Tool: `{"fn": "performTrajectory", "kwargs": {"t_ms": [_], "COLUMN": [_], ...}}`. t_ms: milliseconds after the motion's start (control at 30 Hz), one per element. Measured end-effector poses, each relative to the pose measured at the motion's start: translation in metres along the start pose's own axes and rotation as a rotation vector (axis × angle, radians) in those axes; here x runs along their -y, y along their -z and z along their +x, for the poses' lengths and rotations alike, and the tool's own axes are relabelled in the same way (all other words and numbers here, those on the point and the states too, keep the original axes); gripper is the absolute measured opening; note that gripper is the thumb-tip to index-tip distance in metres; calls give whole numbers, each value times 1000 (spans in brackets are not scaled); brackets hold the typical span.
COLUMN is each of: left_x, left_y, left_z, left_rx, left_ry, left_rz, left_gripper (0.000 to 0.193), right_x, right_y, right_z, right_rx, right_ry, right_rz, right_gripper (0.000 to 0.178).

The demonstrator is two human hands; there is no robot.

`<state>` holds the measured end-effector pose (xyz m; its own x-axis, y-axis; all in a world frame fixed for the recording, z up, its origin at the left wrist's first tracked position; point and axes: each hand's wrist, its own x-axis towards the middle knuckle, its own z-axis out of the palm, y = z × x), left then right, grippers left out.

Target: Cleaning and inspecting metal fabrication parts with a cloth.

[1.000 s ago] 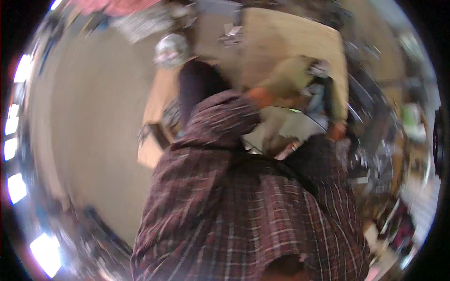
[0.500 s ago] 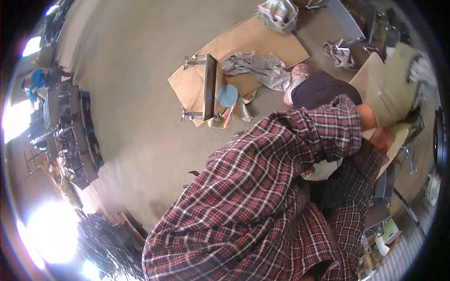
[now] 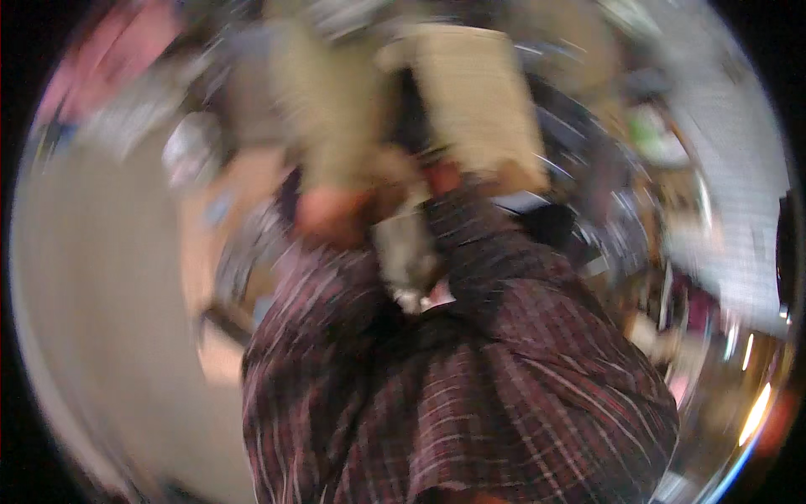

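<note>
Strong motion blur smears both hands. My left hand (image 3: 336, 214) shows bare skin beyond a plaid cuff, against a blurred olive-green, cloth-like piece (image 3: 327, 109). Whether it grips that piece or is partly covered by it, I cannot tell. To its right, my right hand (image 3: 443, 178) is a small reddish patch past the dark plaid sleeve. It lies at the lower edge of a pale tan, flat-looking piece (image 3: 483, 97). The fingers of both hands are indistinct. Below and between the hands hangs a greyish-white shape (image 3: 407, 248), too blurred to name.
Cardboard (image 3: 218, 252) lies on the floor at the left, with a dark bar-like object (image 3: 222, 323) on it. A whitish bundle (image 3: 193, 151) sits near its far end. Blurred dark metal clutter (image 3: 579, 143) stands at right, beside a pale ridged surface (image 3: 714, 126).
The view has swung sharply right, so my arms now reach up the middle of the picture. The olive and tan pieces have shifted from right edge to upper middle. The cardboard appears further left.
</note>
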<state>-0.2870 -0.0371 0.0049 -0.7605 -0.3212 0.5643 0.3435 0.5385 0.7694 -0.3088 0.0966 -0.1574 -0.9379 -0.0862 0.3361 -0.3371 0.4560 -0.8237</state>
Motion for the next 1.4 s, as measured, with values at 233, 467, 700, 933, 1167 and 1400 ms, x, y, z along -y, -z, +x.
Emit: {"fn": "performTrajectory", "kwargs": {"t_ms": [233,467,700,933,1167,1400], "left_x": [23,-64,-227,-284,-282,-274], "left_y": [-75,-49,-31,-35,-27,-30], "left_z": [-30,-62,-43,-24,-17,-20], "left_rx": [645,1136,872,566,477,443], "left_ry": [-361,-125,-779,-1070,-940,-876], "left_rz": [-506,-474,-492,-226,-226,-295], "left_gripper": [59,48,51,48,46,45], "right_x": [75,41,-44,-123,-135,-111], "right_y": [124,332,457,513,521,508], "right_z": [-15,-147,-276,-278,-262,-278], "right_rx": [-149,-622,-748,-565,-691,-897], "right_ry": [-28,-427,-678,-919,-799,-860], "right_rz": [746,197,-1047,-1224,-1283,-1235], "right_gripper": [29,29,43,35,23,22]}}
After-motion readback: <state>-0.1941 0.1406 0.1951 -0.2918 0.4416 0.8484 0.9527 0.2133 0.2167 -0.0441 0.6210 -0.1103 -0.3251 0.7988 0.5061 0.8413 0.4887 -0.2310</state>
